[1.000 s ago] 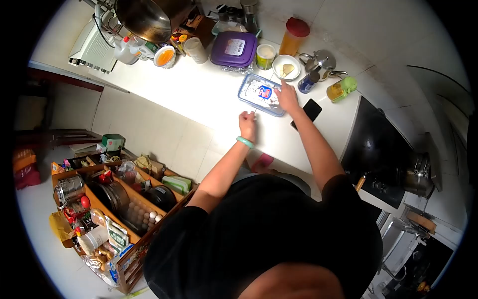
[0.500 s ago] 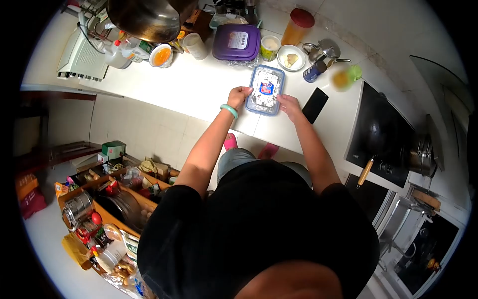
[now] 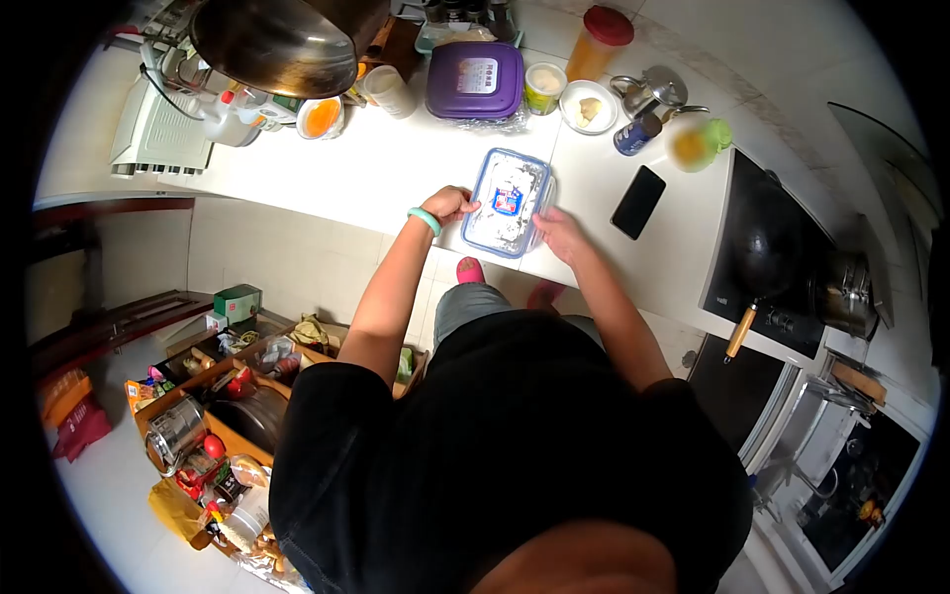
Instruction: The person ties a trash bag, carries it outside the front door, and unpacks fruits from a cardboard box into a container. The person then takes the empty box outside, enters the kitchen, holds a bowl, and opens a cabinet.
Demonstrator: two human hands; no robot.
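A rectangular food container (image 3: pixel 495 230) with a clear lid, a blue rim and a blue-and-red label is at the front part of the white counter. Whitish patches show through its lid. My left hand (image 3: pixel 453 205), with a pale green bangle at the wrist, grips the container's left side, thumb at the rim. On the opposite long side, my right hand (image 3: pixel 561 236) has its fingers at the lower right edge, slightly smeared. Whether the container rests on the counter or is raised a little, I cannot tell.
To the right lies a black phone (image 3: pixel 638 202), with a stove and wok (image 3: pixel 772 236) beyond. Behind stand a purple-lidded box (image 3: pixel 475 94), a white dish (image 3: pixel 588 107), a blue jar (image 3: pixel 636 135) and a metal teapot (image 3: pixel 655 91). A large metal pot (image 3: pixel 272 49) overhangs the back left.
Both hands and the container have moved toward my body and slightly left, and the container is tilted a little more. The whole view has also shifted somewhat.
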